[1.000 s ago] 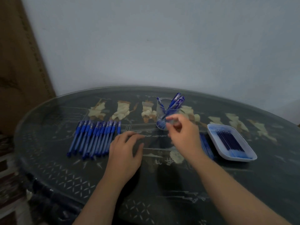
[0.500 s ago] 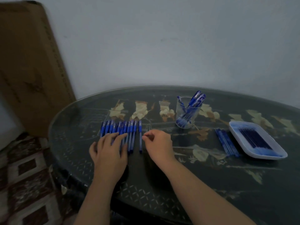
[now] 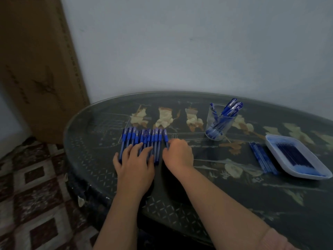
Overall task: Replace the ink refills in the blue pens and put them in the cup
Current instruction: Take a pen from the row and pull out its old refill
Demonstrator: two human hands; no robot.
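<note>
- The row of blue pens (image 3: 144,139) lies left of centre on the table (image 3: 234,204); the right hand (image 3: 177,154), up at the cup a second ago, is back at the row's right end, fingers curled round the end pen (image 3: 165,137), pinching it
- The left hand (image 3: 135,159) has slid onto the row and lies flat, fingers straight, gripping nothing
- Likely one pen is finished and the next begins
- The clear cup (image 3: 216,121), right of centre, holds several leaning pens
- The white tray (image 3: 304,175) at the right edge holds dark refills (image 3: 293,156); a loose bundle (image 3: 261,157) of refills lies just left of it
</note>
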